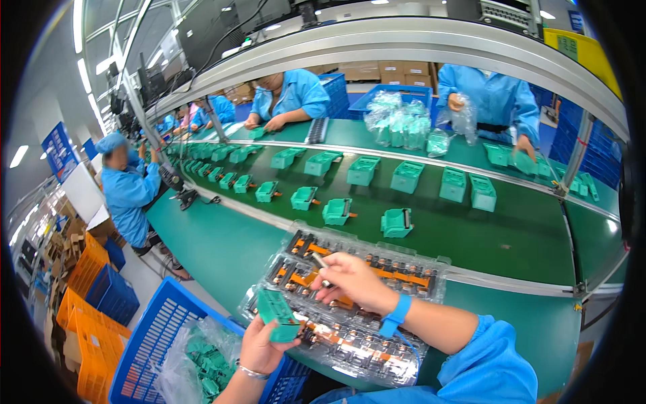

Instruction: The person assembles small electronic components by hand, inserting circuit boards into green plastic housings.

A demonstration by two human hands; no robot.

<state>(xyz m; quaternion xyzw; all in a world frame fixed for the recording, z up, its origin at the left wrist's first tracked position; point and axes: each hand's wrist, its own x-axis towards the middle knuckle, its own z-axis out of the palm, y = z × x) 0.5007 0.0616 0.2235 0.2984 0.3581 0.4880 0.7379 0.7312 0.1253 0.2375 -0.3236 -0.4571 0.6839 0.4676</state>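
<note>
In my left hand [261, 349] is a green plastic housing [278, 315], gripped at its lower end and tilted over the near edge of a clear plastic tray [441, 271]. Black parts with orange flexible strips [402, 275] lie in rows across that tray. Over its middle, my right hand [356, 281] pinches a short, slim tool [320, 261], pale and dark, whose exact kind I cannot make out. A blue band with a cord circles my right wrist.
Two rows of green housings [364, 170] stand on the dark green conveyor belt [498, 232] beyond the tray. A blue basket [158, 316] with bagged green parts sits at my lower left. A metal frame [431, 30] spans overhead. Several co-workers in blue work along the line.
</note>
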